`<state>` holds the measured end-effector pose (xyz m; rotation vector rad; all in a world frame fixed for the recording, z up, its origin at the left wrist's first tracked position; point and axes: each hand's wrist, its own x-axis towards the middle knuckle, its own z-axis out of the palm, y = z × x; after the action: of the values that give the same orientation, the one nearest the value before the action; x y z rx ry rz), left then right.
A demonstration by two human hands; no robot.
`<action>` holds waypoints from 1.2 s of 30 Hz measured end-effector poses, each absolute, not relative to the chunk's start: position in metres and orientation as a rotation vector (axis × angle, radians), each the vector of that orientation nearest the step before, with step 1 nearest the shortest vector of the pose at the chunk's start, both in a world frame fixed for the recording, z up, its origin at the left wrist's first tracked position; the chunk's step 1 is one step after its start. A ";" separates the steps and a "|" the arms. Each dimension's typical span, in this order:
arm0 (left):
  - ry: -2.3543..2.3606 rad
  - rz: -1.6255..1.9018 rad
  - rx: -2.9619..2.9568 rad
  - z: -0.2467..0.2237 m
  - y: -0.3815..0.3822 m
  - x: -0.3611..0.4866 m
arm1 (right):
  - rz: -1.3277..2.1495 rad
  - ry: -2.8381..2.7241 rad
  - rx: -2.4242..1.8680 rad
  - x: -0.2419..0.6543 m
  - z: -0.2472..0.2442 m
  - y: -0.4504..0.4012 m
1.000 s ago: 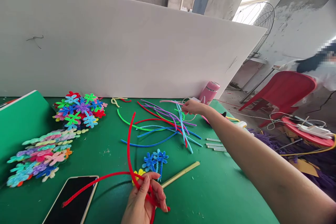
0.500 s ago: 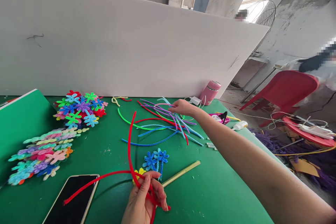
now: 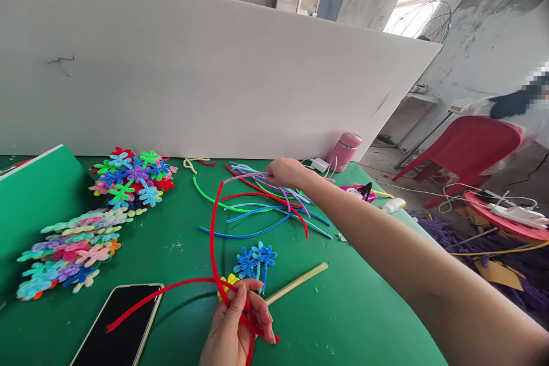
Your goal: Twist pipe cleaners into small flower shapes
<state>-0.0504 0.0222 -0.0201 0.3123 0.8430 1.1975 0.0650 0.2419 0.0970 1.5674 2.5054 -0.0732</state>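
Note:
My left hand (image 3: 234, 326) is closed around red pipe cleaners (image 3: 213, 229), whose long ends curve up and out to the left. Farther off, my right hand (image 3: 286, 174) pinches a pink pipe cleaner (image 3: 244, 176) above a loose pile of blue, green, red and purple ones; its fingertips are partly hidden. Just beyond my left hand lie several blue pipe-cleaner flowers (image 3: 256, 257) and a yellow flower (image 3: 227, 285), which the hand partly covers. A pale yellow-green stick (image 3: 298, 284) slants away to the right of that hand.
At the left are a bunch of colourful flowers (image 3: 132, 177), a row of pastel flowers (image 3: 77, 251) and a phone (image 3: 118, 329). A pink bottle (image 3: 344, 150) and a white plug (image 3: 319, 164) stand near the white board (image 3: 193, 80). A red chair (image 3: 467, 140) is beyond the table.
My right hand has shifted slightly left over the pile, and the pink pipe cleaner now stretches out to its left. Several strands beneath have moved. My left hand stays put.

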 end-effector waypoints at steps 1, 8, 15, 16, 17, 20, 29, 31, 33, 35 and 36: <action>0.844 1.198 0.311 -0.019 0.022 -0.050 | -0.091 2.494 1.538 0.064 0.093 0.241; 0.852 1.192 0.296 -0.019 0.023 -0.050 | -0.221 2.487 1.463 0.077 0.072 0.238; 0.849 1.198 0.307 -0.022 0.023 -0.049 | -0.240 2.526 1.709 0.090 0.047 0.241; 0.852 1.195 0.310 -0.021 0.024 -0.050 | -0.255 2.526 1.739 0.091 0.042 0.242; 0.852 1.191 0.315 -0.020 0.024 -0.050 | -0.277 2.523 1.761 0.092 0.038 0.242; 0.844 1.176 0.338 -0.019 0.024 -0.051 | -0.389 2.512 1.769 0.094 0.028 0.242; 0.831 1.171 0.356 -0.020 0.024 -0.052 | -0.643 2.503 1.488 0.105 0.026 0.223; 0.829 1.171 0.354 -0.019 0.024 -0.052 | -0.632 2.503 1.414 0.108 0.024 0.217; 0.833 1.174 0.347 -0.019 0.024 -0.051 | -0.555 2.525 1.383 0.109 0.022 0.212; 0.845 1.185 0.337 -0.019 0.024 -0.049 | -0.420 2.605 1.391 0.108 0.019 0.208; 0.849 1.194 0.330 -0.020 0.024 -0.049 | -0.347 2.655 1.406 0.108 0.018 0.207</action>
<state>-0.0488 0.0241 -0.0203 0.3300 0.8491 1.1940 0.1079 0.2073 0.0184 1.4058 2.6555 -0.3469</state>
